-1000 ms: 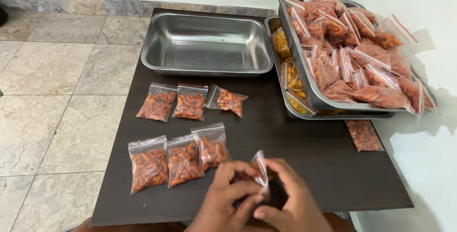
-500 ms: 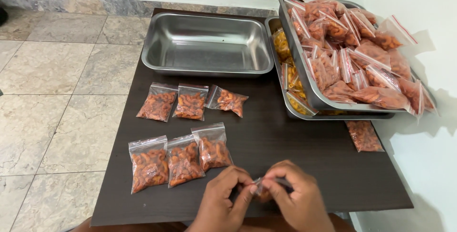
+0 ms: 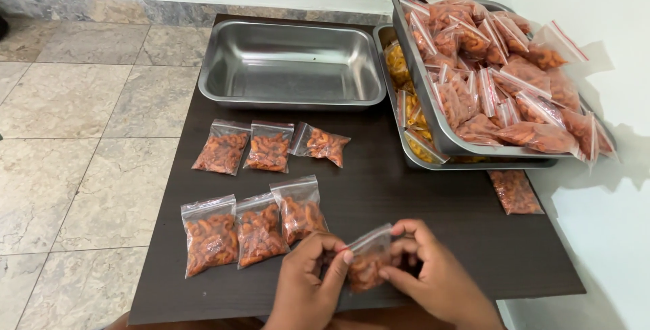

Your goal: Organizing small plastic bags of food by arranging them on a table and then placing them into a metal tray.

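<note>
Right now both hands pinch one small snack bag (image 3: 367, 262) between them, left hand (image 3: 306, 289) at its left top corner, right hand (image 3: 433, 279) curled round its right side. For a clean seal, I'd run thumb and fingertip fully along the strip. Filled bags (image 3: 254, 228) lie just left of the hands.

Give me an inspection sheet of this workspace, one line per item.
Surface: dark wooden table.
Job's things: small zip bag of orange snacks, pinched at its top by left hand and right hand.
Clutter: six filled bags in two rows; one stray bag; empty steel tray; heaped tray of bags stacked on another tray.
Fingers: both closed on the bag.
Cables: nothing seen.
Surroundings: tiled floor, white wall.
</note>
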